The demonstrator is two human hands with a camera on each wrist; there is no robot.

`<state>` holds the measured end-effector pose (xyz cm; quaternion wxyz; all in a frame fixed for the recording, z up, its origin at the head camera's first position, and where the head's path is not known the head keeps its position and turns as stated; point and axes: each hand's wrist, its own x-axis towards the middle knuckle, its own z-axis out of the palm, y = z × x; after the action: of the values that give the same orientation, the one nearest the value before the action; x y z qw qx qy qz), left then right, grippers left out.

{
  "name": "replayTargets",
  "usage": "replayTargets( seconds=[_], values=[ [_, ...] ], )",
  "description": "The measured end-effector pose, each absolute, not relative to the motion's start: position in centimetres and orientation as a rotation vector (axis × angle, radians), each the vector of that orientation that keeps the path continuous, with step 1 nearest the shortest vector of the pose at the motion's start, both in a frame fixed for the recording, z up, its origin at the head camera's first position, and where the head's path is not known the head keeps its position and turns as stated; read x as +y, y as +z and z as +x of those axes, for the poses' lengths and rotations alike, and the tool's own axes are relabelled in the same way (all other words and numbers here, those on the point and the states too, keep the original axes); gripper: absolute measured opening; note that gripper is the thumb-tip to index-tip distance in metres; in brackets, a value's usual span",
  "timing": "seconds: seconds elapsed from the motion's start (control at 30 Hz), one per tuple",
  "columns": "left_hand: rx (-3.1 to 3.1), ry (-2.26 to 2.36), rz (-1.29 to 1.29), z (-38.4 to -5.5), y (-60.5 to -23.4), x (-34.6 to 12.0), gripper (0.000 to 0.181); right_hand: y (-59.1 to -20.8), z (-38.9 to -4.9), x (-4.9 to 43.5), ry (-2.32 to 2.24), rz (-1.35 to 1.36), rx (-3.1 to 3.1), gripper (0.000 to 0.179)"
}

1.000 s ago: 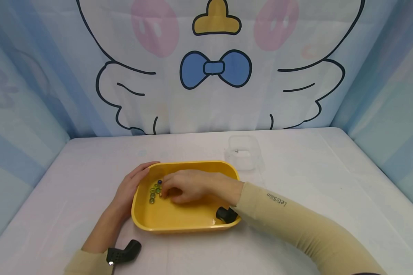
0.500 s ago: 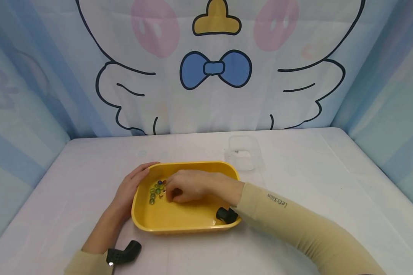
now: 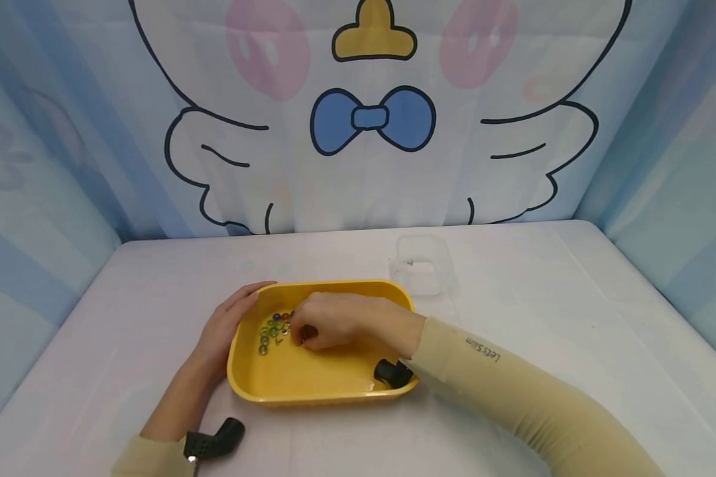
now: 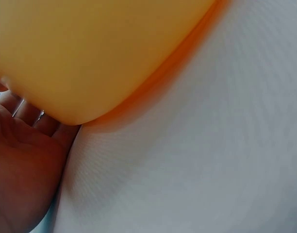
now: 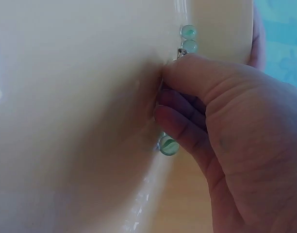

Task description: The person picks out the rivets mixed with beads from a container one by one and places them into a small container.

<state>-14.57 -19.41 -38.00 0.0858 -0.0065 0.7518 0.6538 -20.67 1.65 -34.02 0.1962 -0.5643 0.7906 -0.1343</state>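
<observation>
A yellow tray [image 3: 322, 377] stands on the table, its left end held by my left hand [image 3: 217, 334], whose fingers reach round the back corner. In the left wrist view those fingers [image 4: 29, 111] pass behind the wall. Inside the tray is my right hand [image 3: 334, 321], fingers curled down beside several glass marbles [image 3: 265, 341]. A blue marble [image 3: 277, 317] and an amber one [image 3: 285, 317] sit at the back of the cluster. The right wrist view has a green marble [image 5: 169, 145] by the fingers and a small silvery piece [image 5: 181, 51] at the thumb. Anything between the fingertips is hidden.
Behind the tray, to the right, lies a clear plastic container [image 3: 423, 265] with a tiny metallic bit in it. A small gold-coloured piece [image 3: 278, 341] lies near the marbles. A printed curtain [image 3: 370, 185] closes off the back of the white table.
My right hand has shifted slightly rightward, away from the marbles. More of them now show, including the amber one and the small gold-coloured piece. The left hand stays on the tray.
</observation>
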Motion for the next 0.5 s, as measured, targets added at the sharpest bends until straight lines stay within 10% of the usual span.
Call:
replayTargets(
  seconds=[0.5],
  values=[
    [2.243, 1.951, -0.022, -14.52, -38.02, -19.42, 0.052, -34.04, -20.84, 2.15, -0.579, -1.603, 2.209, 0.011]
  ],
)
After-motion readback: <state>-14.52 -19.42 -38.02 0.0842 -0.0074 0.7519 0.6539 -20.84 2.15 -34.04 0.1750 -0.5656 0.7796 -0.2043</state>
